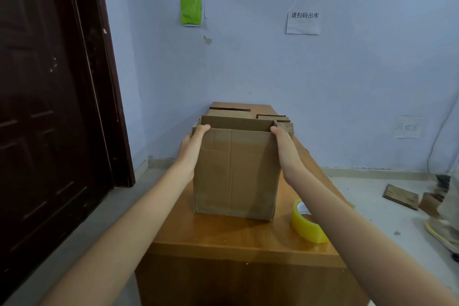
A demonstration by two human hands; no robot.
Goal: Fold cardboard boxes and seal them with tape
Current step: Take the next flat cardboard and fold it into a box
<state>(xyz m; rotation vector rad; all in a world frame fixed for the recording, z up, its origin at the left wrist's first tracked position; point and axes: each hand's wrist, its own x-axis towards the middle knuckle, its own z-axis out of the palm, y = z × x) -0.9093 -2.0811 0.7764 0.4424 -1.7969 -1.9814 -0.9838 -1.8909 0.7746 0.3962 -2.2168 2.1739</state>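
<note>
A brown cardboard box (236, 171) stands upright on the wooden table (223, 236), its top flaps up and its top open. My left hand (192, 150) holds its upper left corner, the thumb hooked over the near flap's top edge. On the other side my right hand (285, 151) holds the upper right corner the same way. A roll of yellow tape (308, 225) lies on the table to the right of the box, partly hidden behind my right forearm.
More cardboard pieces (270, 118) stand behind the box at the table's far end. A dark door (49, 107) is at the left. Cardboard scraps (401, 196) lie on the floor at the right, near a shoe (444, 231). The blue wall lies close behind the table.
</note>
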